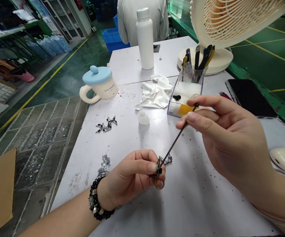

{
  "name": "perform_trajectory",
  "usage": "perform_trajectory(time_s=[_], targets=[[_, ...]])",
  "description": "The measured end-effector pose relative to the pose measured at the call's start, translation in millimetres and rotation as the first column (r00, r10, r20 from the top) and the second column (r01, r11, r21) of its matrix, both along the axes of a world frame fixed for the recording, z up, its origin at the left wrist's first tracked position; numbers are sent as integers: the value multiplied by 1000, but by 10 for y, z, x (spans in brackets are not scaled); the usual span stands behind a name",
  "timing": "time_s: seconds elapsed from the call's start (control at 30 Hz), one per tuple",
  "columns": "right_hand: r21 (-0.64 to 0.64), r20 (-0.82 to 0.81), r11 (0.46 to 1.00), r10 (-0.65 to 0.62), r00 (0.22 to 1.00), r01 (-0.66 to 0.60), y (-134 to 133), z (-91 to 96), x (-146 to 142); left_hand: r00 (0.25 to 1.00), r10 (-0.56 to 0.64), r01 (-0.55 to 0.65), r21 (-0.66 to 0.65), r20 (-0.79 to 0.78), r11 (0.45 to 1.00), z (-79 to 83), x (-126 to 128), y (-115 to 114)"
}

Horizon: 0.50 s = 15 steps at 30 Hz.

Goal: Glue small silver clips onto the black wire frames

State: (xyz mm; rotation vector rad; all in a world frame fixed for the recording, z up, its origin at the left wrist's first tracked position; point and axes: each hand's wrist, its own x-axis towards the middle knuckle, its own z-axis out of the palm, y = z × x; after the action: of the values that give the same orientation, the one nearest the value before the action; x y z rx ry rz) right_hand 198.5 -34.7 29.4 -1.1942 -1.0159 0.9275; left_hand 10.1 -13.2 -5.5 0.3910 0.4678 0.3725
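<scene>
Left hand (pixel 132 174) pinches a small black metal part (pixel 162 163) at its fingertips, low over the white table (pixel 137 210), well in front of the blue-lidded mug (pixel 100 84). Right hand (pixel 231 138) grips a thin black rod (pixel 179 135) between thumb and forefinger, tip touching the part. Loose metal pieces (pixel 106 125) lie between mug and hands.

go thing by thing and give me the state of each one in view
left hand: pinched shut on small black part
right hand: pinched on thin black tool, tip at the part
white bottle: upright, capped
mug: upright, blue lid on
white cloth: crumpled
clear box: open, tools standing in it
small dropper bottle: upright
fan: cannot tell if running
phone: screen dark
</scene>
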Motion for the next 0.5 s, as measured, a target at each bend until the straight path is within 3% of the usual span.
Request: perform_trajectory(time_s=[0.33,0.43,0.5], targets=[[-11,-32,1000,9,999,-10,-9,12,3,1000,-11,11,5,13,1000,-14,0,-4],[140,-32,988,-69,997,72,71,51,75,1000,-5,5,-1,15,1000,-16,4,2],[359,16,907,-241,970,220,163,71,196,1000,-4,4,-5,20,1000,-16,5,3]])
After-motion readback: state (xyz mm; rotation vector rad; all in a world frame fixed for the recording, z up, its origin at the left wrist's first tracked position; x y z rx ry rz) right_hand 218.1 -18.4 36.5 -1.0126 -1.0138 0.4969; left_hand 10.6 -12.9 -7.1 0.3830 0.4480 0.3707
